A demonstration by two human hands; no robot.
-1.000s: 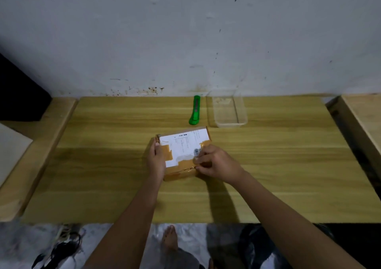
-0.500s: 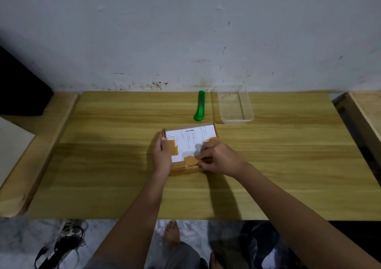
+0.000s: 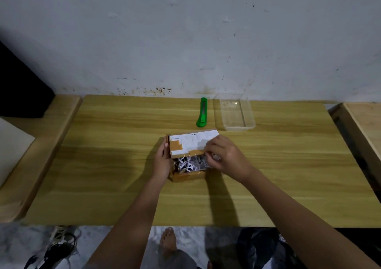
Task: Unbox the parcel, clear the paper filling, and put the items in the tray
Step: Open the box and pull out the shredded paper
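A small brown cardboard parcel point(image 3: 186, 176) sits mid-table. Its lid point(image 3: 191, 143), with a white label and brown tape, is raised and tilted back. Shredded white and dark paper filling point(image 3: 190, 163) shows inside; no items are visible under it. My left hand point(image 3: 161, 161) grips the parcel's left side. My right hand point(image 3: 225, 157) pinches the lid's front right edge, covering that corner of the parcel. A clear plastic tray point(image 3: 248, 116) stands behind to the right, with nothing in it.
A green utility knife point(image 3: 202, 113) lies just left of the tray, behind the parcel. The wooden table point(image 3: 103, 165) meets a white wall at the back. Lower wooden surfaces flank both sides. Sandals, a dark bag and a bare foot are on the floor below.
The parcel's lid was flat and shut; my right hand has lifted its front edge up and back, exposing the shredded paper. My left hand stays on the left side.
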